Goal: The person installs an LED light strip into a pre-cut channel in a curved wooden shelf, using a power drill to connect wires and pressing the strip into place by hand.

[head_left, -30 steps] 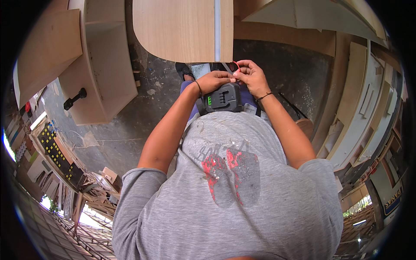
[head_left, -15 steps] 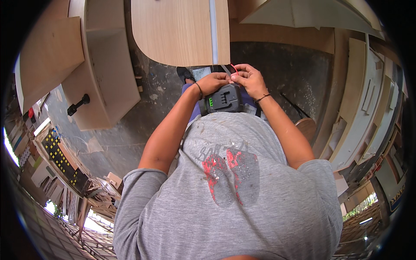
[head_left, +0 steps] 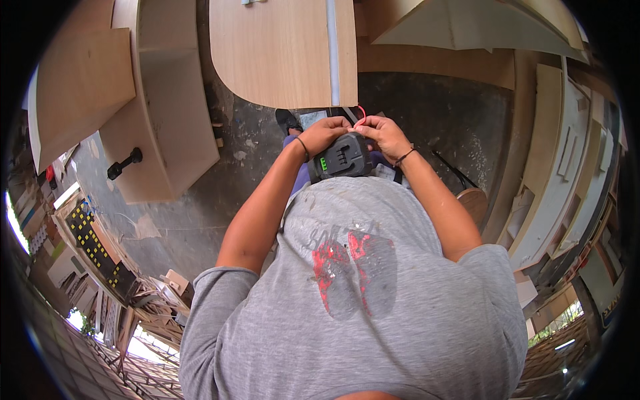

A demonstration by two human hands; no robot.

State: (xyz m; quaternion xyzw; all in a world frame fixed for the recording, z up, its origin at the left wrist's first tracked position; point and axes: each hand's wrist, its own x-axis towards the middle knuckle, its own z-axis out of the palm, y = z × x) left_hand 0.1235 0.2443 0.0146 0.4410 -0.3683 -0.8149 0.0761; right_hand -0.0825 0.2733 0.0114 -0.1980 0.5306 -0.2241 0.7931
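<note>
A thin red wire (head_left: 361,116) loops down from the lower right corner of a light wood-grain panel (head_left: 280,60). My right hand (head_left: 389,137) is closed on the wire, thumb and forefinger pinched together. Close beside it, my left hand (head_left: 325,135) is pinched too, its fingertips nearly meeting the right ones; what they grip is too small to make out. Just below both hands, against my shirt, sits a black battery pack (head_left: 343,157) with green marks. A pale strip (head_left: 333,60) runs along the panel near its right edge.
A white cabinet carcass (head_left: 177,107) stands at the left, with a black tool-like object (head_left: 125,164) against it. More cabinet parts (head_left: 543,167) line the right side. A round wooden seat (head_left: 472,205) is near my right elbow. Scrap wood (head_left: 160,293) is heaped at the lower left.
The panel and surroundings have shifted slightly down and right in the view. My right fingers have closed in further around the wire; both hands stay together above the battery pack.
</note>
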